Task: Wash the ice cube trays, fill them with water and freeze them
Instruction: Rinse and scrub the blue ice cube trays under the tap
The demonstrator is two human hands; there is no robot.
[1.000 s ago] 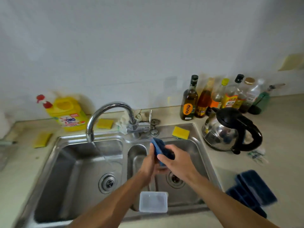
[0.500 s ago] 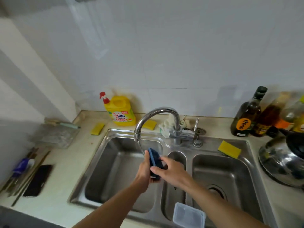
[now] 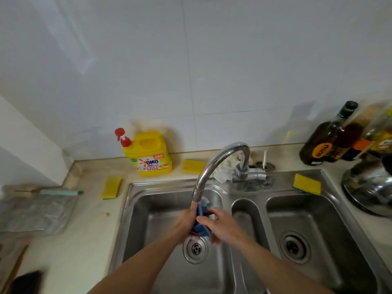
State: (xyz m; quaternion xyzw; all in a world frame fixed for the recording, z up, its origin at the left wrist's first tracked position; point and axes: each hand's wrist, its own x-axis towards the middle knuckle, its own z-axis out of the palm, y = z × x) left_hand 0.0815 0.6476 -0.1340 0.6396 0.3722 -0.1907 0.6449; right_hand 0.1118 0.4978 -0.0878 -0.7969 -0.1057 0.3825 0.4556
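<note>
blue ice cube tray (image 3: 201, 225) is held on edge under the tap (image 3: 214, 166), over the left sink basin (image 3: 152, 219), gripped by left hand (image 3: 186, 223) and right hand (image 3: 220, 224). wash step judged in hand. next: tray to be turned so every pocket gets rinsed.

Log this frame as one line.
step: wash | left hand: grips blue ice cube tray | right hand: grips same tray | tray: under tap spout, over left basin | fill: not yet
</note>
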